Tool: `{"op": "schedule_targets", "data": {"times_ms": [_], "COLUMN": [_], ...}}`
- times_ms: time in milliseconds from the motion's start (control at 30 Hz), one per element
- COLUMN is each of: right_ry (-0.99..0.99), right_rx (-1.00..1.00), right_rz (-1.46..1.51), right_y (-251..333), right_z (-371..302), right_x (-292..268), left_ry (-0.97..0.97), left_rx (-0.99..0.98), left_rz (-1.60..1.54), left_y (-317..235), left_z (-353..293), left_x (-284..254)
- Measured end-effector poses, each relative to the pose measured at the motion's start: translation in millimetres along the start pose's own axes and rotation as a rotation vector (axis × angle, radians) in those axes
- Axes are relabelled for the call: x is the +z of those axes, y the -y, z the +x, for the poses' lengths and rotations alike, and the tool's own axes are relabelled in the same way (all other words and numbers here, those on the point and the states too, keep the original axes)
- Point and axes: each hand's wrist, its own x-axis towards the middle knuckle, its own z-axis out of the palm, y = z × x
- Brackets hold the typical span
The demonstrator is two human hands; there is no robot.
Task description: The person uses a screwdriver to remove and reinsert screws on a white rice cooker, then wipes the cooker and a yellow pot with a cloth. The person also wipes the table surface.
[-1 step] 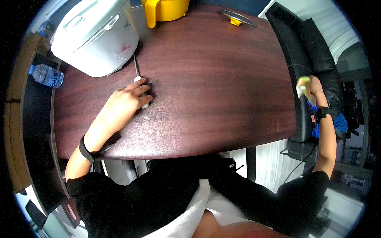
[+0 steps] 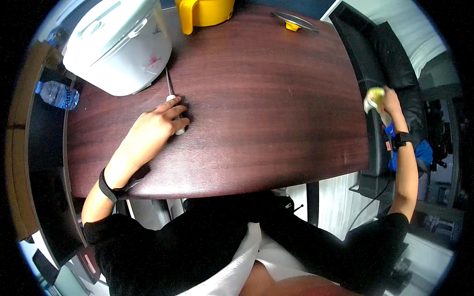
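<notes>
My left hand [image 2: 160,122] lies on the table with its fingers curled over the white handle [image 2: 180,131] of a slim tool. The tool's thin metal shaft [image 2: 169,81] points away toward a white rice cooker [image 2: 121,64] with a pink flower print. Whether it is a knife or a screwdriver I cannot tell. Out past the table's right edge, my right hand [image 2: 391,104] is closed around a crumpled green, yellow and white packet [image 2: 375,98]. The packet is smeared by motion, and its contents cannot be made out.
The dark wooden table [image 2: 266,108] spreads before me. At its far side stand a yellow pot [image 2: 210,12] with a handle and a dark lid [image 2: 301,21] with a yellow knob. A water bottle [image 2: 58,94] is at left; a black sofa [image 2: 358,54] borders the right.
My right hand and the packet have shifted slightly left and farther from me. The left hand and the slim tool stay where they were.
</notes>
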Motion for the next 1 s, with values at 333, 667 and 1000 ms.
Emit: {"op": "schedule_targets", "data": {"times_ms": [333, 667, 1000], "right_ry": [-0.593, -0.322, 0.111], "right_rx": [-1.075, -0.946, 0.289], "right_rz": [0.782, 0.500, 0.084], "right_y": [459.2, 476.1, -55.6], "right_z": [-45.0, -29.2, -26.8], "right_x": [-167.3, -89.4, 49.7], "left_ry": [0.031, 0.029, -0.028], "left_rx": [-0.079, -0.123, -0.079], "left_rz": [0.003, -0.059, -0.075], "left_y": [-8.8, -11.5, -6.0], "left_z": [-9.5, -12.4, -8.6], "left_x": [-9.7, -4.2, -0.5]}}
